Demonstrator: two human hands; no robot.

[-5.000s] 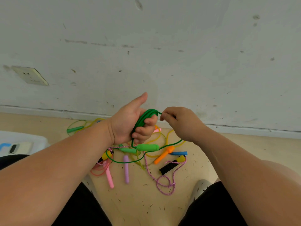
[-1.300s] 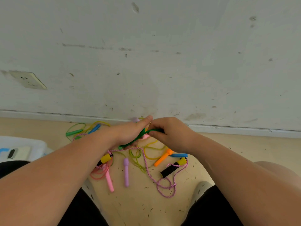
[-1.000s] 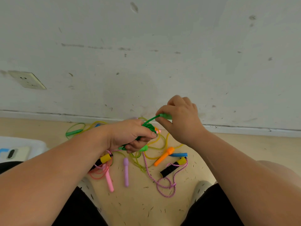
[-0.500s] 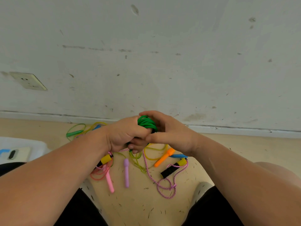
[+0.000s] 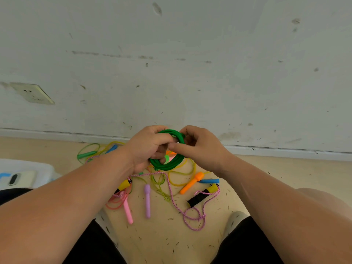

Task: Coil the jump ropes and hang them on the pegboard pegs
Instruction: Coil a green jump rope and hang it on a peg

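A green jump rope [image 5: 172, 163] is wound into a small round coil held above the floor, in front of the wall. My left hand [image 5: 147, 149] grips the coil's left side with its fingers curled through the loop. My right hand [image 5: 198, 147] pinches the coil's upper right part. One green handle end [image 5: 167, 157] shows inside the loop. More jump ropes lie tangled on the floor below: an orange handle [image 5: 191, 182], a purple handle [image 5: 147, 200], a pink handle [image 5: 127, 209], a black-and-yellow handle [image 5: 202, 196] with pink braided cord [image 5: 192, 218]. No pegboard is in view.
A white wall with a socket [image 5: 31, 92] rises right behind the pile. Another green handle [image 5: 86, 154] and a blue one [image 5: 112, 149] lie at the far left by the skirting. A white box [image 5: 38, 169] stands at the left edge. My knees flank the floor patch.
Over five seconds the loose green cord and handle were wound in. In the last half second the coil spread into an open ring and my right hand shifted to its upper right.
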